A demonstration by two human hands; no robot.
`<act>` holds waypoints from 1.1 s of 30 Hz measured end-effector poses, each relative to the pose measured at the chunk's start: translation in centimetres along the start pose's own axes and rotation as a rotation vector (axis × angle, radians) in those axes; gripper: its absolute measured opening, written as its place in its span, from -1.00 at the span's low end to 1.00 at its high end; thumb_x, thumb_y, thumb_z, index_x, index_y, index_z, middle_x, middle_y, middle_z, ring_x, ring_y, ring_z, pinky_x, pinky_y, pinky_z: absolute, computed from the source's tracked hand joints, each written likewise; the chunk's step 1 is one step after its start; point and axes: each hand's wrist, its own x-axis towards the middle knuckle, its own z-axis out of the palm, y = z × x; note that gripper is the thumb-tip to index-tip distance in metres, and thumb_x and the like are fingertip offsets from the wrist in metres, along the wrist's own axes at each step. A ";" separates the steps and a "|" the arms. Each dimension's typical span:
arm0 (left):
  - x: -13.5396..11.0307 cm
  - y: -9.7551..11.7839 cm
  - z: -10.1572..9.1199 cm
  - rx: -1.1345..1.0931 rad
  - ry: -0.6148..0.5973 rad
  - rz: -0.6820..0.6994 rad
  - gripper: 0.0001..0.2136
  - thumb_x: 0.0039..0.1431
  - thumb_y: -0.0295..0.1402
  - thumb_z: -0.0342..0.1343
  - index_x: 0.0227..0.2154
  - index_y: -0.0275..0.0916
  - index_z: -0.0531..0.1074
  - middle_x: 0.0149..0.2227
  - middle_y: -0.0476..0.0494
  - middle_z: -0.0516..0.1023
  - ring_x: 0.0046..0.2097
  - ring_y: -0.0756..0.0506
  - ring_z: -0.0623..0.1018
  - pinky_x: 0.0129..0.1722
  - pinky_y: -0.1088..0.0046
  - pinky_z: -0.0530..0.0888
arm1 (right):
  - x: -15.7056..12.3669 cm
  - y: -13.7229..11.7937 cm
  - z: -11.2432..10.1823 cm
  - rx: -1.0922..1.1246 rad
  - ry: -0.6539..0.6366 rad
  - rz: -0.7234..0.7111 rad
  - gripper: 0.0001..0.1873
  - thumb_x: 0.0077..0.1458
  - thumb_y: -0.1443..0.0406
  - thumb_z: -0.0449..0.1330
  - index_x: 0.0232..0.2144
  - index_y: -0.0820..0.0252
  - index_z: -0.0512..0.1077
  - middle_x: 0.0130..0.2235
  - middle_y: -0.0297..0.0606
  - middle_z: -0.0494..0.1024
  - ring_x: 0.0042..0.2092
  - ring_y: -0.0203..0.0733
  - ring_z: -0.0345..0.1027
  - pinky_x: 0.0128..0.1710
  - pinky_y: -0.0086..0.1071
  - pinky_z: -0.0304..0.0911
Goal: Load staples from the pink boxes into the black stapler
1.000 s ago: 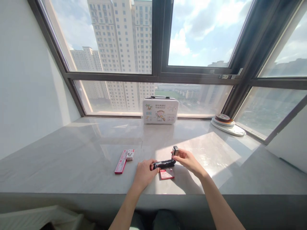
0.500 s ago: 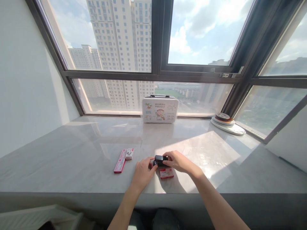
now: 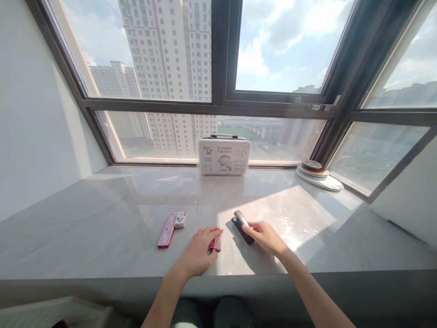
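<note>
A black stapler (image 3: pixel 241 224) lies closed on the grey stone sill, pointing away to the left. My right hand (image 3: pixel 265 237) grips its near end with curled fingers. My left hand (image 3: pixel 199 251) rests on the sill just left of it, fingers curled around a small red and white staple box (image 3: pixel 216 243) that shows under the fingertips. Two more red and white staple boxes lie further left: a long flat one (image 3: pixel 166 233) and a small one (image 3: pixel 180 220) touching it.
A white tin case with cartoon print (image 3: pixel 224 157) stands against the window at the back. A stack of plates (image 3: pixel 318 175) sits at the back right. The sill's front edge (image 3: pixel 102 279) runs below my arms. Window frames rise behind.
The stapler, opened a second ago, was pressed shut and now lies on the sill, moved right by my right hand. My left hand left it and closed on the red box, shifting it left.
</note>
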 end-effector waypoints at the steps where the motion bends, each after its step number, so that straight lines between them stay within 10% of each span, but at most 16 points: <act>1: -0.4 -0.6 -0.4 -0.022 0.019 -0.049 -0.39 0.11 -0.46 0.15 0.27 -0.07 0.38 0.24 -0.17 0.43 0.19 -0.24 0.42 0.28 0.12 0.32 | -0.5 0.0 0.6 0.053 -0.029 0.023 -0.36 0.37 -0.16 0.00 -0.24 0.26 0.56 -0.64 -0.40 0.30 -0.56 -0.28 0.17 -0.52 -0.44 -0.04; 11: -0.4 0.0 0.7 -0.048 0.013 -0.205 -0.21 0.01 -0.34 0.30 0.36 0.00 0.25 0.06 -0.18 0.52 0.02 -0.19 0.52 0.17 0.20 0.35 | -2.3 -1.8 7.3 0.383 -0.115 0.114 -0.23 0.36 -0.22 -0.03 0.19 0.31 0.38 -0.69 -0.41 0.39 -0.70 -0.28 0.11 -0.71 -0.49 -0.03; 29: -0.2 0.2 0.1 -0.166 0.001 -0.130 -0.19 0.04 -0.34 0.31 0.39 0.02 0.20 0.22 -0.17 0.46 0.06 -0.18 0.50 0.18 0.20 0.35 | -2.5 -1.6 8.2 0.431 -0.004 0.193 -0.10 0.32 -0.24 0.02 0.40 0.29 0.17 -0.66 -0.39 0.43 -0.68 -0.25 0.16 -0.69 -0.46 0.04; 33: -1.2 -1.4 -2.2 -0.279 0.206 -0.198 -0.48 0.28 -0.16 0.15 0.29 -0.01 0.32 0.19 -0.12 0.48 -0.08 -0.10 0.51 -0.06 0.36 0.45 | -2.8 -0.3 7.6 0.512 0.135 0.273 -0.15 0.33 -0.24 -0.03 0.40 0.18 0.14 -0.61 -0.42 0.44 -0.70 -0.27 0.16 -0.70 -0.47 0.02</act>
